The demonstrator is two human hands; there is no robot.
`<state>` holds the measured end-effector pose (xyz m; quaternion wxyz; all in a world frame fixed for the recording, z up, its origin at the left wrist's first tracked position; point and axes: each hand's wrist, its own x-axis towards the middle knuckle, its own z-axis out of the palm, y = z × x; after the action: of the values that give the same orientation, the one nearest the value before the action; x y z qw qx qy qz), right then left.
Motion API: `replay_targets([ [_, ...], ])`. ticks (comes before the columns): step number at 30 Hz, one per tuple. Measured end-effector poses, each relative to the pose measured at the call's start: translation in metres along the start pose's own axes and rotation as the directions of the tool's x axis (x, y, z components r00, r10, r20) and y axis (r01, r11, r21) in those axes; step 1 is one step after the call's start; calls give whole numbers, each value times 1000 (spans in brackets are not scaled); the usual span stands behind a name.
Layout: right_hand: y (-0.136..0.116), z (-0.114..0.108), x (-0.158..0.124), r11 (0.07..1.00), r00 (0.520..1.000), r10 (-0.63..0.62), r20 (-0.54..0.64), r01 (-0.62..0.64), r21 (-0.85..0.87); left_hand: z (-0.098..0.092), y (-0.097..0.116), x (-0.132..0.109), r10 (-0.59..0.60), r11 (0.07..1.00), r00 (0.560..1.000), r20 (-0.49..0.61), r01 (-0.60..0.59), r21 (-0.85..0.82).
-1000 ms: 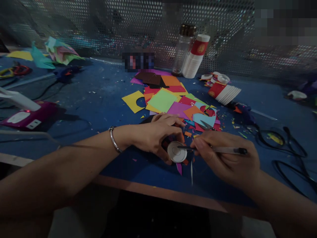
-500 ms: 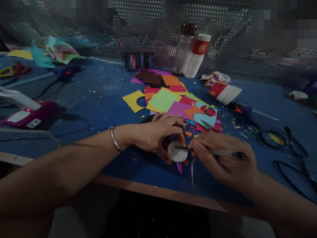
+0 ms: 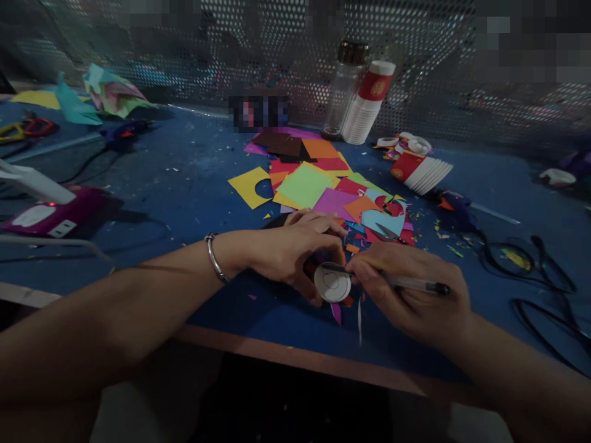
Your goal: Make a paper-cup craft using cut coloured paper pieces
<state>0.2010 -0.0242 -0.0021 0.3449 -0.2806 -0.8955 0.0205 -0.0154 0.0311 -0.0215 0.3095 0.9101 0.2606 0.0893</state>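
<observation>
Here, left hand (image 3: 298, 251), half-curled, holds white disc (image 3: 333, 287); right hand (image 3: 427, 311), closed, pinches pen (image 3: 418, 283)

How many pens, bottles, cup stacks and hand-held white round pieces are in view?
Pen: 1, in the right hand
White round piece: 1, in the left hand
Cup stacks: 2, standing stack and tipped stack
Bottle: 1
Total: 5

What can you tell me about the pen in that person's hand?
The pen looks plastic: a pale, see-through barrel, black at its rear end, with a dark front part. The right hand grips it, hiding its middle. It slants slightly across the view, its front reaching over the white disc; whether the tip touches is hard to tell.
</observation>
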Motion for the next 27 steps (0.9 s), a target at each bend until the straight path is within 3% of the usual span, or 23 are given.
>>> replay_targets([
  [12,1,-10,-2,995,995,90,39,-92,32,1,-3,0,25,1000,1000,1,-25,-13],
  [27,3,-13,-3,998,997,65,53,-64,-22,-1,1,1,13,1000,1000,10,-13,-22],
])
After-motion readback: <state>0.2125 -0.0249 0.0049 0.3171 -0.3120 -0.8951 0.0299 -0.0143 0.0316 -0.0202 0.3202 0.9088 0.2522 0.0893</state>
